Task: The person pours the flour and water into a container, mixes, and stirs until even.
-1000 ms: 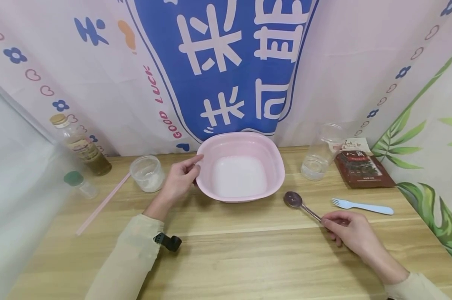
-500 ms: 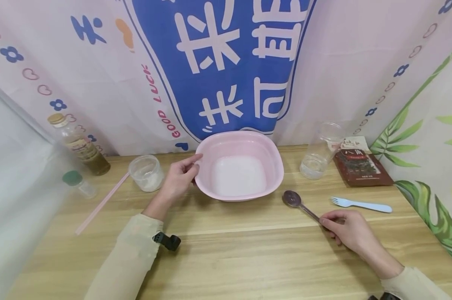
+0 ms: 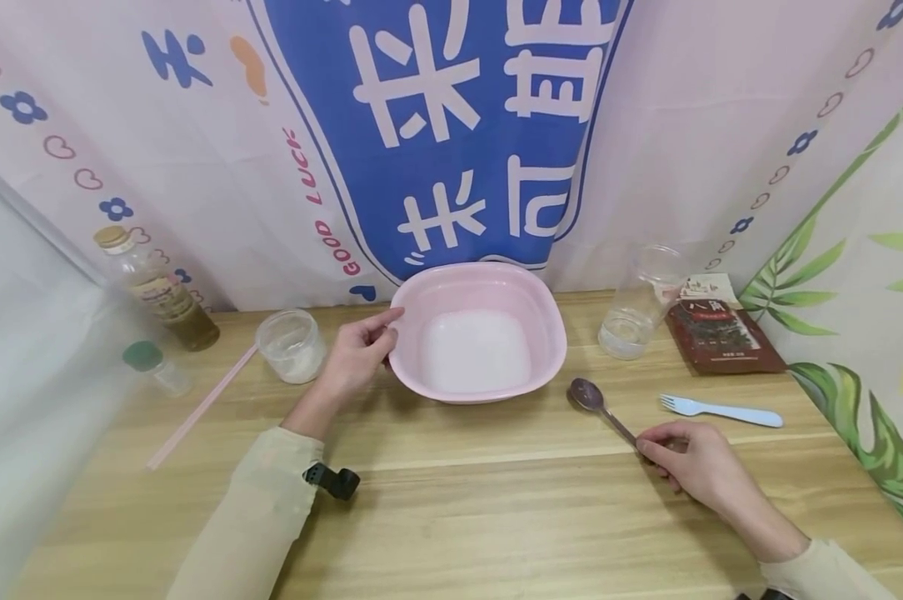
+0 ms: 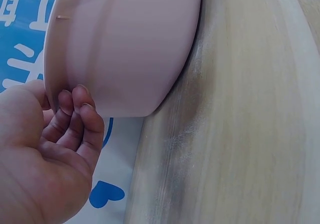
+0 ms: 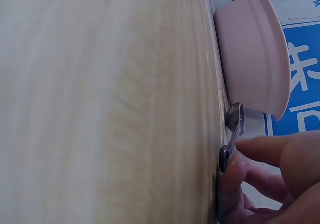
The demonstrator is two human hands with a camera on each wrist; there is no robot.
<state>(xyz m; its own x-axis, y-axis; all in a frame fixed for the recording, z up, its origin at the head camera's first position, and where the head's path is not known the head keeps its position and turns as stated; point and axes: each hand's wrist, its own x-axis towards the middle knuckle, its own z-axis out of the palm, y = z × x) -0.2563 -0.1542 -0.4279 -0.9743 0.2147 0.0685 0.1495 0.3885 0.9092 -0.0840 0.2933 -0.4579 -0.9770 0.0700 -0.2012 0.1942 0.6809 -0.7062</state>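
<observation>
A pink basin with white liquid in it stands at the back middle of the wooden table. My left hand holds its left rim, thumb on top and fingers curled against the outer wall; the left wrist view shows those fingers touching the wall. A dark metal spoon lies to the right of the basin. My right hand pinches the end of its handle. In the right wrist view the spoon sits just in front of the basin, with my fingertips on the handle.
At back left stand an oil bottle, a small green-capped jar and a clear jar of white powder, with a pink straw beside them. On the right are a clear cup, a brown packet and a blue fork.
Hardly anything: my right hand has crept slightly left on the spoon's handle. The left hand stays on the basin's rim.
</observation>
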